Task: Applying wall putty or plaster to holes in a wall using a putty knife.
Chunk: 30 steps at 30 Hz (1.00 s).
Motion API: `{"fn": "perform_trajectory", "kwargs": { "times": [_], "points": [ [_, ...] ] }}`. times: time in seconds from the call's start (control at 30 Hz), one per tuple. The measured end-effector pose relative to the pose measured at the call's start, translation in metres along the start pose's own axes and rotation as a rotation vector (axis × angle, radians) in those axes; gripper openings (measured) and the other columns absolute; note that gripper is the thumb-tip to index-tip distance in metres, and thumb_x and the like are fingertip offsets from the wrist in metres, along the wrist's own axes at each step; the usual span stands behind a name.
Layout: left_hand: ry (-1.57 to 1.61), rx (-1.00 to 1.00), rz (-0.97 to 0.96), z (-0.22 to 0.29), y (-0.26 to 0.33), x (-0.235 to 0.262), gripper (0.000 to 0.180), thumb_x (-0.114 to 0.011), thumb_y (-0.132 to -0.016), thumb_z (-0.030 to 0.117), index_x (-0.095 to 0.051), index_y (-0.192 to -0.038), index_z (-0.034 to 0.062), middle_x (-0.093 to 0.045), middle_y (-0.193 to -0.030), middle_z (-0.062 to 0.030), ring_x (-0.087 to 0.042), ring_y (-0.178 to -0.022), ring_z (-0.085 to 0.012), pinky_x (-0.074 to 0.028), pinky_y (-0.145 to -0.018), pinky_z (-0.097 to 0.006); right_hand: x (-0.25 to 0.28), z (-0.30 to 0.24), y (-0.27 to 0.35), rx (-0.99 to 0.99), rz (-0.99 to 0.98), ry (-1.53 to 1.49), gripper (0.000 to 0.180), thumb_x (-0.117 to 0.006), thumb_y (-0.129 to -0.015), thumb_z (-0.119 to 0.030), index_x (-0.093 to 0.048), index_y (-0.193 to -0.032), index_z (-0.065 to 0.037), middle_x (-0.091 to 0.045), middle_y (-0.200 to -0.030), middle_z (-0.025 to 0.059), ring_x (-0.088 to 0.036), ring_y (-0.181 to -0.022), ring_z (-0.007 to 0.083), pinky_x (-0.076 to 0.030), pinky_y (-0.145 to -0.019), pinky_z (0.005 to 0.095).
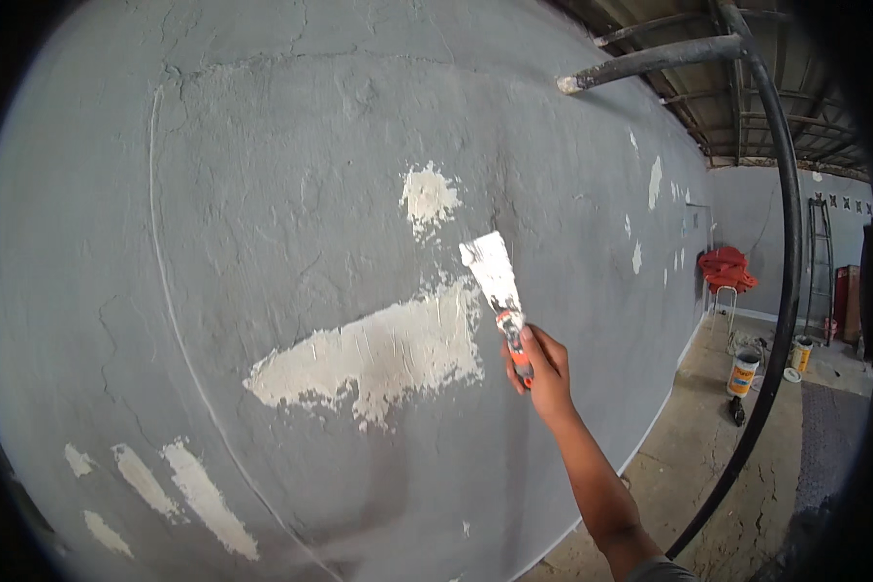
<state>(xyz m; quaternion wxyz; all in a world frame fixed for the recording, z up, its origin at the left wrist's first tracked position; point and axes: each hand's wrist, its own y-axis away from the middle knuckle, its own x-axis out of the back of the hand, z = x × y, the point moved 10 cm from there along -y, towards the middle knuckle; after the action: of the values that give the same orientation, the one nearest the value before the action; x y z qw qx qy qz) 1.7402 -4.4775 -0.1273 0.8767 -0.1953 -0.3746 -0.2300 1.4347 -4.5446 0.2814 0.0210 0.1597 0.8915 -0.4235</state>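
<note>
My right hand [541,373] is closed round the orange and black handle of a putty knife [496,276]. Its blade points up and is coated with white putty. Behind the knife stands a grey wall [291,242] with cracks and rough spots. A large off-white putty patch [388,344] lies just left of the blade, and a smaller patch [429,197] is up and left of it. Whether the blade touches the wall I cannot tell. My left hand does not show.
A black metal pipe frame [786,184] curves down on the right. Beyond it are a paint bucket [744,372], a red cloth heap [727,269] on a stand, and a ladder [821,262]. Several putty streaks [209,497] mark the lower left wall. Cracked concrete floor [689,456] runs along the wall.
</note>
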Motion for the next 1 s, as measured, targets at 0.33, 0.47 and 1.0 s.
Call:
{"fn": "perform_trajectory", "kwargs": {
  "times": [0.33, 0.47, 1.0],
  "points": [
    [-0.056, -0.395, 0.329, -0.019, -0.111, 0.043, 0.105, -0.093, -0.065, 0.035, -0.041, -0.151, 0.0053, -0.058, -0.141, -0.0195, -0.061, -0.126, -0.0323, -0.054, -0.098, -0.049, -0.021, -0.013, -0.103, 0.547, 0.287, 0.306, 0.027, -0.065, -0.105, -0.022, -0.064, -0.124, -0.004, -0.057, -0.088, -0.0015, -0.049, -0.078, 0.0077, -0.043, -0.072, 0.0258],
    [-0.048, -0.366, 0.367, -0.031, -0.137, 0.037, 0.104, -0.093, -0.065, 0.035, -0.042, -0.151, 0.0056, -0.059, -0.141, -0.0195, -0.061, -0.126, -0.0326, -0.054, -0.098, -0.049, -0.032, -0.019, -0.108, 0.757, 0.305, 0.52, 0.026, -0.067, -0.102, -0.017, -0.064, -0.125, -0.005, -0.065, -0.102, 0.0066, -0.06, -0.085, 0.0157, -0.048, -0.075, 0.0287],
    [-0.084, -0.151, 0.477, -0.037, -0.142, 0.024, 0.1, -0.092, -0.066, 0.032, -0.043, -0.15, 0.0066, -0.059, -0.14, -0.0197, -0.062, -0.124, -0.0336, -0.054, -0.097, -0.049, -0.039, -0.005, -0.114, 0.925, 0.28, 0.538, 0.029, -0.073, -0.094, -0.006, -0.068, -0.122, -0.004, -0.065, -0.105, 0.0145, -0.067, -0.088, 0.0271, -0.055, -0.072, 0.0355]
  ]
}}
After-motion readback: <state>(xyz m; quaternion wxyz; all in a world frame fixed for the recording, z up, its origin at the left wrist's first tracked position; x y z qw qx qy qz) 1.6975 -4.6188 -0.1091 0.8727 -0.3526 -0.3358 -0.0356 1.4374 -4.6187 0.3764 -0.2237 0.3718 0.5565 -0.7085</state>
